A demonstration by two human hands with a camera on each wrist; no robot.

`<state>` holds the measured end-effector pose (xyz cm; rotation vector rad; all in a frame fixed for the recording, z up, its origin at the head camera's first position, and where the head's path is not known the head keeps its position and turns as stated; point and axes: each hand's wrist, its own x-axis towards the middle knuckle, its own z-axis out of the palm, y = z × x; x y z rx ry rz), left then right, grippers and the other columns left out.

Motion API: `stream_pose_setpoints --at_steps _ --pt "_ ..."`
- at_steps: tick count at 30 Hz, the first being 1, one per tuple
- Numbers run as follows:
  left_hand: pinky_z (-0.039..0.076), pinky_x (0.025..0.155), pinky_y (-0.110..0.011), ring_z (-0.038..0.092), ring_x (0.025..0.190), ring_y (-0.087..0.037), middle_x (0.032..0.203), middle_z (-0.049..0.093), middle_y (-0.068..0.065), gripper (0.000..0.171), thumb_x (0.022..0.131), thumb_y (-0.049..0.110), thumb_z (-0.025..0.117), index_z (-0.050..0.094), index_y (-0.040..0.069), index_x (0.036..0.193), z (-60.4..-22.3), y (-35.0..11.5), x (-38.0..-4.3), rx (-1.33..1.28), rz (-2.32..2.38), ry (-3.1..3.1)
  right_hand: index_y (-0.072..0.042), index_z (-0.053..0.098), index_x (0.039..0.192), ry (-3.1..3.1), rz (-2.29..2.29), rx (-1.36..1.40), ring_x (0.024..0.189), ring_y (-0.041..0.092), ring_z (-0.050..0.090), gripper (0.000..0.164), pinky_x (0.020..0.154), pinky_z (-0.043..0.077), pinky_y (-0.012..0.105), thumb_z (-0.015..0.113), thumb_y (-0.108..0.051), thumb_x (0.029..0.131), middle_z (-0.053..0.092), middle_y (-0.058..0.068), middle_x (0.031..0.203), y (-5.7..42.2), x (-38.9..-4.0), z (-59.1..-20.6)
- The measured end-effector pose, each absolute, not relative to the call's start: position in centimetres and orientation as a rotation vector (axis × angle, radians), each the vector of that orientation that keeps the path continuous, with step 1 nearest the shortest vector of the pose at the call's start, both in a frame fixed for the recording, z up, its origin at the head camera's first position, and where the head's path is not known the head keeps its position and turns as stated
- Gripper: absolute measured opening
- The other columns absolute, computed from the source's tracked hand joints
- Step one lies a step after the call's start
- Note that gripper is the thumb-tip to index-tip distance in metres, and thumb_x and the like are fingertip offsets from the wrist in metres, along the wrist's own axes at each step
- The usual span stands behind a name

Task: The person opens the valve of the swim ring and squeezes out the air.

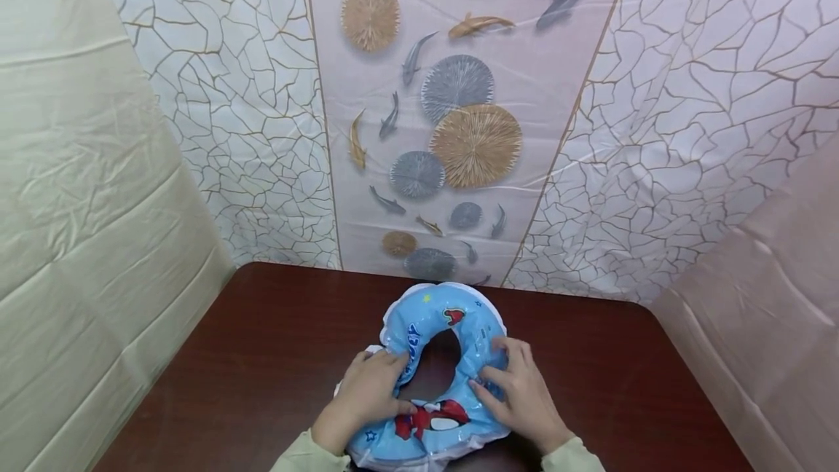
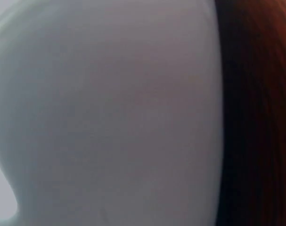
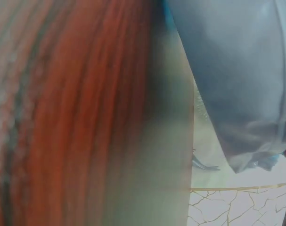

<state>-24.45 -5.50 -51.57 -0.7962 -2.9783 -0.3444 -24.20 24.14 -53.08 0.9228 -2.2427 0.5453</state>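
Note:
A blue inflatable swim ring (image 1: 481,297) with a white underside and red cartoon prints lies on the dark brown table, below the middle of the head view. My left hand (image 1: 367,388) grips its left side, fingers over the tube and thumb near the red print. On the right side, my right hand (image 1: 521,395) holds the tube with bent fingers, thumb and index finger close together. A pale surface (image 2: 110,113) fills most of the left wrist view. The right wrist view shows the ring's greyish underside (image 3: 232,70), with a fingertip at the right edge.
The reddish-brown table (image 1: 262,341) has rounded far corners. Behind it hangs a cloth (image 1: 249,93) printed with cracks, fish and round shapes. Plain beige fabric (image 1: 98,202) stands along the left side, and pinkish fabric (image 1: 767,297) along the right.

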Motion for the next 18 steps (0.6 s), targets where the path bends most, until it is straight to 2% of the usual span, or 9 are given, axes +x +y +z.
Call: stream_pose_setpoints --at_steps 2,4,6,7,9,11,14,15,18 --pt "0.042 0.100 -0.052 0.055 0.120 -0.020 0.124 0.064 0.000 0.075 0.078 0.061 0.077 0.065 0.014 0.135 -51.6 -5.6 -24.4 -0.853 -0.301 -2.919 -0.025 0.070 0.079 -2.271 0.567 0.906 0.128 0.036 0.042 0.015 0.107 0.035 0.038 0.074 -0.036 0.090 0.045 0.019 0.143 24.1 -24.2 -53.0" --pt "0.043 0.095 -0.049 0.052 0.113 -0.017 0.114 0.061 0.002 0.066 0.080 0.059 0.076 0.070 0.015 0.129 -51.7 -5.6 -24.4 -0.895 -0.275 -2.859 -0.025 0.071 0.082 -2.331 0.605 0.891 0.137 0.040 0.038 0.011 0.115 0.032 0.040 0.076 -0.033 0.089 0.034 0.023 0.155 24.1 -24.2 -53.1" --pt "0.043 0.096 -0.047 0.047 0.113 -0.017 0.114 0.056 0.001 0.058 0.079 0.058 0.077 0.075 0.016 0.120 -51.8 -5.6 -24.5 -0.915 -0.279 -2.800 -0.025 0.072 0.086 -2.403 0.632 0.864 0.136 0.036 0.042 0.008 0.111 0.039 0.041 0.078 -0.029 0.088 0.031 0.023 0.158 24.2 -24.1 -53.2" --pt "0.042 0.099 -0.046 0.045 0.118 -0.019 0.119 0.054 0.000 0.056 0.078 0.058 0.078 0.077 0.016 0.115 -51.8 -5.6 -24.5 -0.919 -0.290 -2.778 -0.025 0.072 0.089 -2.438 0.646 0.851 0.134 0.033 0.047 0.007 0.106 0.044 0.041 0.078 -0.027 0.089 0.034 0.022 0.157 24.2 -24.0 -53.3" --pt "0.038 0.108 -0.046 0.039 0.134 -0.024 0.136 0.049 -0.004 0.051 0.077 0.057 0.079 0.078 0.015 0.105 -51.9 -5.5 -24.6 -0.926 -0.326 -2.753 -0.025 0.072 0.094 -2.482 0.664 0.830 0.124 0.027 0.056 0.008 0.094 0.053 0.044 0.078 -0.023 0.089 0.043 0.020 0.152 24.2 -23.9 -53.6" --pt "0.032 0.115 -0.046 0.027 0.147 -0.028 0.155 0.037 -0.007 0.049 0.074 0.057 0.081 0.075 0.014 0.099 -52.1 -5.5 -24.7 -0.922 -0.379 -2.750 -0.026 0.071 0.095 -2.515 0.691 0.815 0.117 0.022 0.062 0.009 0.087 0.056 0.044 0.077 -0.023 0.091 0.055 0.015 0.143 24.2 -23.9 -53.7" --pt "0.029 0.117 -0.046 0.017 0.152 -0.030 0.167 0.016 -0.007 0.064 0.074 0.056 0.079 0.068 0.008 0.114 -52.5 -5.4 -24.7 -0.934 -0.472 -2.795 -0.028 0.068 0.097 -2.552 0.761 0.812 0.105 0.012 0.066 0.007 0.081 0.058 0.037 0.073 -0.024 0.094 0.067 0.003 0.126 24.0 -24.0 -53.6" --pt "0.029 0.117 -0.046 0.017 0.152 -0.030 0.168 0.012 -0.008 0.072 0.075 0.058 0.077 0.064 0.005 0.122 -52.7 -5.4 -24.6 -0.940 -0.492 -2.809 -0.029 0.066 0.096 -2.563 0.786 0.819 0.096 0.009 0.066 0.007 0.076 0.059 0.033 0.071 -0.025 0.096 0.070 -0.002 0.115 23.9 -24.0 -53.6" --pt "0.025 0.118 -0.045 0.012 0.153 -0.030 0.169 0.002 -0.012 0.103 0.081 0.067 0.067 0.037 -0.001 0.152 -53.1 -5.5 -24.6 -0.966 -0.560 -2.855 -0.030 0.061 0.093 -2.613 0.881 0.820 0.072 0.000 0.059 0.010 0.062 0.054 0.024 0.068 -0.026 0.098 0.062 -0.015 0.082 23.8 -24.1 -53.6"
